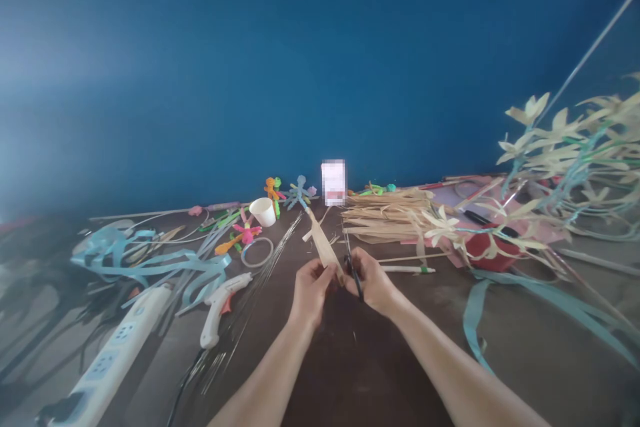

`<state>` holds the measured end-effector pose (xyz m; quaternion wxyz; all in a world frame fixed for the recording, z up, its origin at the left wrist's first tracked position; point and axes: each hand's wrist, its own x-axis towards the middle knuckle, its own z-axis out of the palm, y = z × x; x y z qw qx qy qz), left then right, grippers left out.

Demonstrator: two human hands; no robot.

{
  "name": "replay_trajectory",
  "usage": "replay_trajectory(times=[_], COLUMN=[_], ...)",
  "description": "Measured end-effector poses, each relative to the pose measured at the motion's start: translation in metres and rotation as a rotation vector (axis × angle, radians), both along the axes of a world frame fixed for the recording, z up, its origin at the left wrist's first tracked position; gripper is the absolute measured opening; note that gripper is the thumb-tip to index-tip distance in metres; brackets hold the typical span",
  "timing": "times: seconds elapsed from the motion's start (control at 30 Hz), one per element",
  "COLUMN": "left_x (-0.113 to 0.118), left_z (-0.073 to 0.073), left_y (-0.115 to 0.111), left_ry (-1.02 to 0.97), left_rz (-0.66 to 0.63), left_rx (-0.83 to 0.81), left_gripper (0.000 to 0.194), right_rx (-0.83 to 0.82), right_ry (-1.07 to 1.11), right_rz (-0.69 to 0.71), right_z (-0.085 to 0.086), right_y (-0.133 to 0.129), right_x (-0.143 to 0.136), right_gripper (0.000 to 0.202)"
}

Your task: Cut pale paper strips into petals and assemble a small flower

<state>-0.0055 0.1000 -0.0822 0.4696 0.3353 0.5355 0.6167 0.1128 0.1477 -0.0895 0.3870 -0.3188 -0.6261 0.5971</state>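
Observation:
Between the fingertips of my left hand [313,287] is the near end of a pale dried husk strip [323,243], which points away from me over the dark table. My right hand [371,281] is closed round a pair of black-handled scissors [350,257], blades pointing away and just right of the strip. Its fingertips also come close to the strip's near end; whether they touch it I cannot tell. Just beyond the right hand lies a pile of dried husk strips [385,217].
On the left are a white glue gun [217,303], a power strip [120,340], thin wires [265,273], blue ribbon [165,260] and a white cup [263,212]. Husk flowers [565,140] rise at the right, above more blue ribbon [477,313]. A blue wall [300,67] closes off the back.

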Motion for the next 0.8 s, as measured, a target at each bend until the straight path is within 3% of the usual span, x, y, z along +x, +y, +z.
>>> replay_trajectory(times=[0.13,0.2,0.37,0.43,0.8], left_x=[0.002,0.002,-0.004,-0.009,-0.028], left_z=[0.003,0.003,-0.003,-0.005,0.004], left_y=[-0.008,-0.009,-0.001,0.001,0.000], left_ry=[0.298,0.338,-0.070,-0.145,-0.055], left_rz=[0.107,0.126,0.010,0.001,-0.029], left_rx=[0.075,0.097,-0.002,-0.036,-0.048], left_gripper=[0.019,0.017,0.016,0.015,0.020], right_rx=[-0.105,-0.156,-0.156,-0.148,-0.094], right_ry=[0.038,0.040,-0.013,-0.012,-0.199], right_rz=[0.072,0.110,0.077,0.094,0.205], right_z=[0.006,0.009,0.006,0.002,-0.004], right_y=[-0.003,-0.005,-0.004,-0.003,0.000], right_x=[0.002,0.003,0.004,0.003,0.008], right_gripper=[0.025,0.024,0.025,0.025,0.023])
